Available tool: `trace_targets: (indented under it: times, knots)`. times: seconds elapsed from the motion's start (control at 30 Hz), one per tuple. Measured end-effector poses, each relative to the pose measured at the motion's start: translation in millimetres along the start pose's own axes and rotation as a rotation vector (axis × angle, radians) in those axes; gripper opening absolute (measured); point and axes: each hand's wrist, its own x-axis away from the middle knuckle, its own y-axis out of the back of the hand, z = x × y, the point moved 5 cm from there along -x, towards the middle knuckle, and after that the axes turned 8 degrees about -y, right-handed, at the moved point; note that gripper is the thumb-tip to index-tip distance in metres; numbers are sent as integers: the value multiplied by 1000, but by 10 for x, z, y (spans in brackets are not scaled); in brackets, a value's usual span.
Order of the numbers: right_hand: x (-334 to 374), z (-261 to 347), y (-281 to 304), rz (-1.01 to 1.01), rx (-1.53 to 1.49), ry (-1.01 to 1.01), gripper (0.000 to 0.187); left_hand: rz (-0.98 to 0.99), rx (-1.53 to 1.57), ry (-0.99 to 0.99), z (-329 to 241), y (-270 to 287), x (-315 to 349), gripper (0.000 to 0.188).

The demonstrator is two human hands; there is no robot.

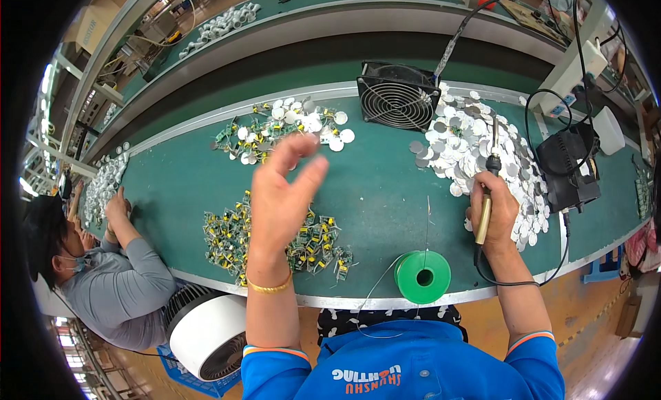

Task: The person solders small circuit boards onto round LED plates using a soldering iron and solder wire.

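My right hand (501, 214) is wrapped round a soldering iron (485, 219), whose tip points away from me over a heap of white and grey discs (475, 142). Raised over the left part of the bench, my left hand (279, 200) has thumb and fingers apart, with nothing visible between them. Below and beside it spreads a pile of small circuit boards with yellow parts (227, 238), partly hidden by my wrist. Just beyond its fingertips lies a second pile, of boards joined with white discs (241, 133). A green spool of solder wire (443, 276) rests near the front edge, its wire end standing up.
A black fan (396, 100) stands at the back of the green bench (372, 214). At the right are a black box (568, 166) with looping cables and a white cup (609, 131). Another person (117, 283) sits at the left by white parts (105, 183), near a white fan (206, 338).
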Motion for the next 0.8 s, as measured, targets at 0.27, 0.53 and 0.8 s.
trace_targets:
  times: [0.27, 0.53, 0.8]
  knots:
    - [-19, 103, 53, -40, -105, 22, 33, 568, -806, -100, 129, -143, 470, 20]
    - [-39, 258, 120, -38, -160, 134, 40, 597, -808, -168, 66, -256, 464, 9]
    - [123, 305, 81, 119, -364, 146, 40, 479, -103, 75, -34, -583, 403, 13]
